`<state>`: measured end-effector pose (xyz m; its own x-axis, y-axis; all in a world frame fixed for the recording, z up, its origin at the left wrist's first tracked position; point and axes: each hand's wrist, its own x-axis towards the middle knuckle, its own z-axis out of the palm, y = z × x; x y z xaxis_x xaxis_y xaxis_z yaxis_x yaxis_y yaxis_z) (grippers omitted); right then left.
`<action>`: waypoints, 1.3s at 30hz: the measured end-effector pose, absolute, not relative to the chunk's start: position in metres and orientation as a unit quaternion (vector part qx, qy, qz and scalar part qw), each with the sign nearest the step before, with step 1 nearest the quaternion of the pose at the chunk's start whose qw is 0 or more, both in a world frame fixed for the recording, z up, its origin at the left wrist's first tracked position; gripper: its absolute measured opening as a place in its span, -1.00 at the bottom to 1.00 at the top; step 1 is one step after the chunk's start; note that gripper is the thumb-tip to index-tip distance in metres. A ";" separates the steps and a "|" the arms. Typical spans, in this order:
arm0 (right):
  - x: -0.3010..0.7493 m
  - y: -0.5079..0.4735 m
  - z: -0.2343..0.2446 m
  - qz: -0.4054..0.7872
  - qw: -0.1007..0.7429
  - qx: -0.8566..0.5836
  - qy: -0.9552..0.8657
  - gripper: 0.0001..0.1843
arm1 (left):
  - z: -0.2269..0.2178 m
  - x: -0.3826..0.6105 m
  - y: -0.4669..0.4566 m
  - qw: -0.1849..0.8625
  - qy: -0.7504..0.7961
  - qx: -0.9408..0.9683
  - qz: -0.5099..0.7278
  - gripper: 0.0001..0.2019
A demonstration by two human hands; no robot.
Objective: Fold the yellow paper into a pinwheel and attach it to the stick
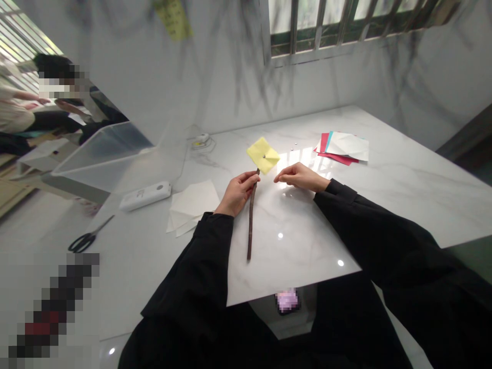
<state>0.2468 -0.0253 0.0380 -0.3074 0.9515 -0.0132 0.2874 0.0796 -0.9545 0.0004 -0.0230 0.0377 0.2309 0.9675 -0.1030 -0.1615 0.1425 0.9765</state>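
My left hand (239, 191) is closed around the upper part of a thin brown stick (250, 225), which slants down toward the table's front edge. At the stick's top sits a yellow paper pinwheel (263, 155), with a small dark pin or bead at its middle. Just right of the pinwheel, my right hand (299, 177) hovers low over the table with thumb and fingertips pressed together. Whether anything tiny is between those fingertips cannot be made out. It does not touch the stick or the paper.
Red, blue and white paper sheets (348, 145) lie at the back right. White paper pieces (194, 205), a white power strip (146, 196) and black scissors (90, 234) are to the left. A clear plastic bin (103, 154) stands farther left, near other people. Tiny bits lie behind the pinwheel.
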 end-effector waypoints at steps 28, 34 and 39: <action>0.262 -0.018 0.030 0.245 0.328 -0.604 -0.683 -0.73 | 0.040 0.002 -0.025 0.623 0.431 0.498 0.423 -0.53; 0.259 -0.018 0.032 0.249 0.334 -0.609 -0.675 -0.77 | 0.038 0.002 -0.023 0.634 0.418 0.485 0.433 -0.52; 0.243 -0.069 0.086 0.418 0.293 -0.457 -0.729 -0.81 | 0.036 0.001 -0.022 0.632 0.414 0.481 0.444 -0.53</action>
<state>0.2429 -0.0691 0.0859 -0.4109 0.9105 0.0459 0.4198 0.2336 -0.8770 0.0012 -0.0217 0.0364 0.2620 0.9602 -0.0967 -0.1635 0.1429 0.9761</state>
